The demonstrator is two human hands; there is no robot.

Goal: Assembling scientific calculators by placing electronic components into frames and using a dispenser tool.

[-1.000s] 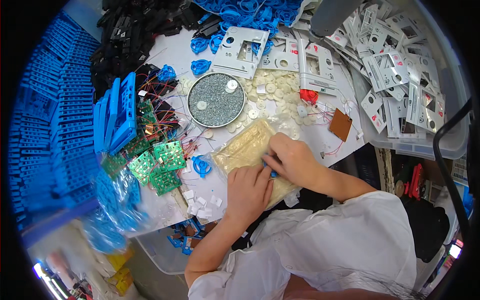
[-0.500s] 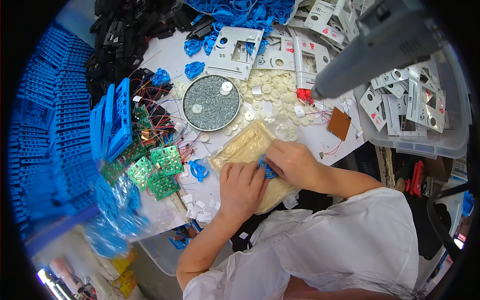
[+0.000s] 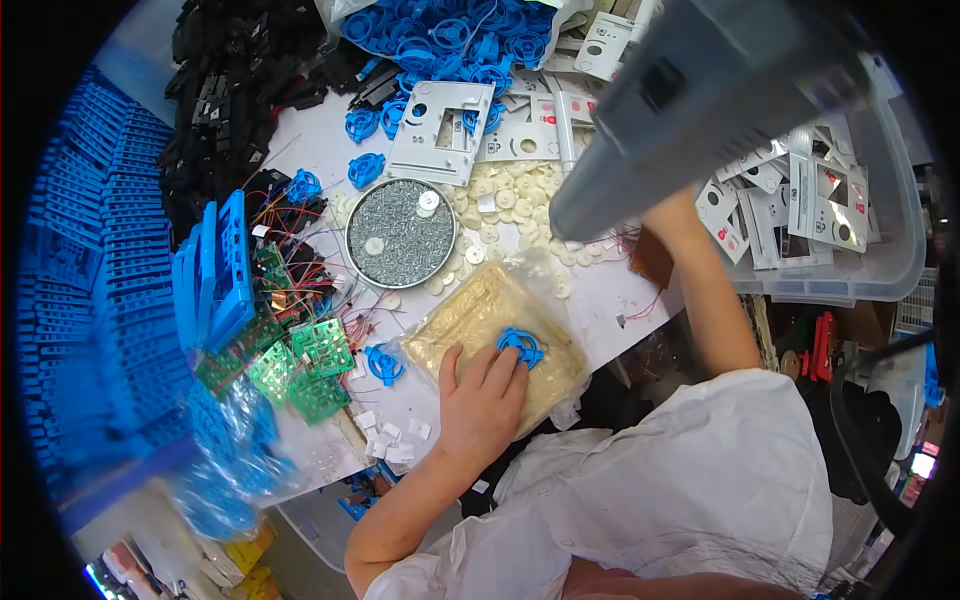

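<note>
A yellowish pad wrapped in clear plastic (image 3: 460, 305) lies at the table's near edge. On it rests a blue plastic ring part (image 3: 521, 346) with inner spokes. My left hand (image 3: 485, 400) lies over the pad with its fingers stretched out, fingertips touching the ring's near side. My right hand (image 3: 672, 212) reaches to the far right, where a grey tapered power tool (image 3: 680, 110) covers its fingers. Only the wrist and a bit of the hand show, beside a brown square board (image 3: 652, 262). Whether it grips anything is hidden.
A round tin of small screws (image 3: 402, 235) stands beyond the pad, among cream discs (image 3: 515, 195). Green circuit boards (image 3: 322, 346) with wires and stacked blue frames (image 3: 215, 270) lie left. White panels fill a clear bin (image 3: 880, 285) at right. Blue rings (image 3: 450, 40) heap at the back.
My right hand has left the blue ring and moved far right, behind the grey tool. My left hand stays at the ring. The view has shifted, and the tool looms larger.
</note>
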